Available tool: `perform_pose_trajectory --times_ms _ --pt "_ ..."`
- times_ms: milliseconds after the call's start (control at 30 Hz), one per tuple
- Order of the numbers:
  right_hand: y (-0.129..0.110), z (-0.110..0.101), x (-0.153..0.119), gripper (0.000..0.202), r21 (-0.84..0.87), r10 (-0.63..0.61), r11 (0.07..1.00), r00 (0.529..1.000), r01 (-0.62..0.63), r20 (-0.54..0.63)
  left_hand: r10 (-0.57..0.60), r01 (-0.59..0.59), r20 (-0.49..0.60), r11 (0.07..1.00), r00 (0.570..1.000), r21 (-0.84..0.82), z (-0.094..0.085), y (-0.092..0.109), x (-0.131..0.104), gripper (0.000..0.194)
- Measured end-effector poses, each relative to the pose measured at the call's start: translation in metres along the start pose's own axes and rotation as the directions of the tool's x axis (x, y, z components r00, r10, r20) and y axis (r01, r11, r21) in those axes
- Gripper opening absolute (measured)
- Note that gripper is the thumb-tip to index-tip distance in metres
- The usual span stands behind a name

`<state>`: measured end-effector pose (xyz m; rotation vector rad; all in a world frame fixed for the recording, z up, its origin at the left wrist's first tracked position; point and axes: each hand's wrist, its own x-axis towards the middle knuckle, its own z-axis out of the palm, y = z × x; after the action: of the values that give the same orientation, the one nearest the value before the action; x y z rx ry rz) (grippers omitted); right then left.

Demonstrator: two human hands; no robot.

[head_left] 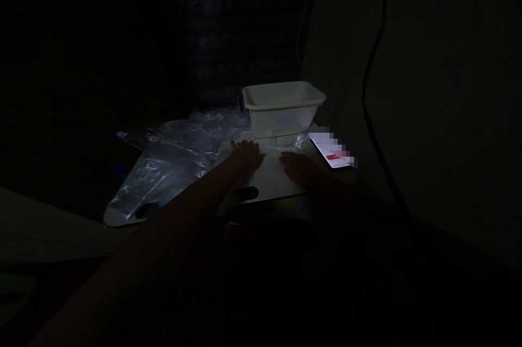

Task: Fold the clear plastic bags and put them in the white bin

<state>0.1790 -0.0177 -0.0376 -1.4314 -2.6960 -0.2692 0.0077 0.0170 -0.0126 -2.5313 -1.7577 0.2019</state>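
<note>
The scene is very dark. My left hand rests on a pale board with a dark handle hole, its fingers stretched forward and slightly apart. On the same board, a little to the right, lies my right hand, its fingers pointing left and no object visible in them. Just beyond the hands is a crumpled piece of clear plastic film; whether some of it reaches under the palms I cannot tell. Left of my left hand, a heap of clear plastic bags spreads over the surface.
Behind the hands stands a white rectangular tub. A phone with a lit screen lies at the right. Another board edge shows under the bags at left. A dark cable hangs along the right wall.
</note>
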Motion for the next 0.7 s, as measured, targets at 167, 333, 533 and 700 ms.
perform_pose_trajectory --times_ms 167,333,533,700 --pt "0.002 -0.001 0.001 0.030 0.000 0.002 1.000 1.000 -0.002 0.001 0.005 -0.005 0.005 1.000 1.000 -0.002 -0.002 0.000 -0.001 0.057" --pt "0.002 -0.003 0.003 0.026 -0.024 0.004 1.000 1.000 -0.004 -0.007 0.062 -0.059 0.041 0.995 0.997 -0.076 -0.001 0.008 -0.002 0.059" --pt "0.003 0.017 0.002 0.040 -0.003 -0.029 1.000 0.989 0.029 -0.144 0.017 -0.012 0.089 0.998 0.996 -0.059 0.002 0.007 -0.002 0.061" --pt "0.001 0.023 -0.003 0.048 -0.033 -0.050 0.998 0.989 0.046 -0.138 0.031 -0.029 0.056 0.999 0.998 -0.029 0.007 0.002 -0.001 0.062"
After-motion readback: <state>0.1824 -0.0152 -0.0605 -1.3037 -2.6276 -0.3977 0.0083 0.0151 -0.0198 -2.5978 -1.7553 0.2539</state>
